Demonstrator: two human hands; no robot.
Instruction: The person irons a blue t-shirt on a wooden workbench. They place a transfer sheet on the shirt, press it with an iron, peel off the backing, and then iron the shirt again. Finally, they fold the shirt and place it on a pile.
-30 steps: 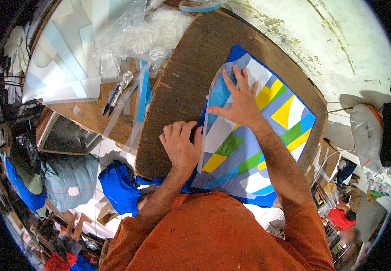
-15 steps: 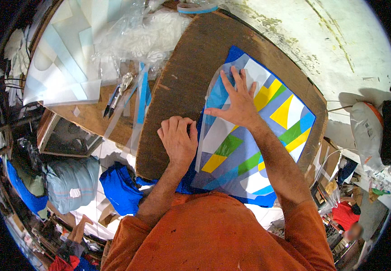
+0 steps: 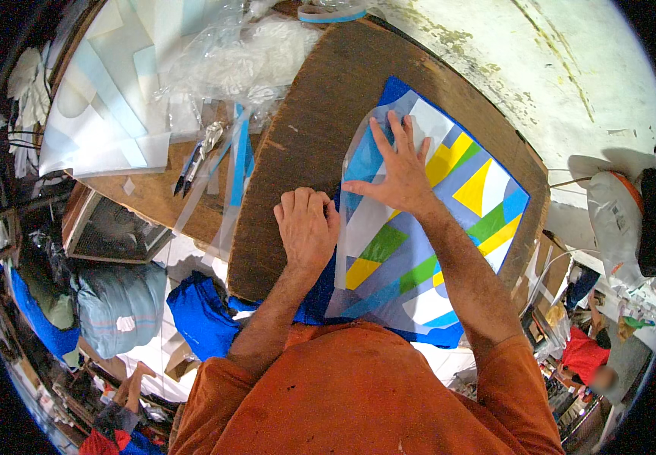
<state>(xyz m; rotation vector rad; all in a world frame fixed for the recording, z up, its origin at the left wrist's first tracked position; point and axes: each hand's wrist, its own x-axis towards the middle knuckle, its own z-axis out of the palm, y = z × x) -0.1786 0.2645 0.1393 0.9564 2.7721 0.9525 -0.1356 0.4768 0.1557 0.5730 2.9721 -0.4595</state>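
A blue cloth (image 3: 394, 89) lies on the brown board, bearing a pattern of white, yellow, green, light blue and grey-violet shapes. Over much of its left part rests a clear plastic sheet (image 3: 350, 250), whose left edge runs close to my left hand. My right hand (image 3: 403, 173) lies flat on the sheet with fingers spread, at the upper left of the pattern. Beside the cloth's left edge, my left hand (image 3: 306, 231) is closed with its fingers curled down against the board; whatever is under the fingertips is hidden.
The brown board (image 3: 320, 98) has worn edges. To its left are a pair of dark-handled tools (image 3: 188, 171), clear plastic strips, white translucent sheets (image 3: 78, 140) and a crumpled plastic bag (image 3: 244, 61). Blue fabric (image 3: 203, 315) hangs lower left. Other people are partly visible at both lower sides.
My left hand has shifted slightly right, toward the cloth, and the plastic sheet's lower left edge has moved a little right. My right hand stays in place.
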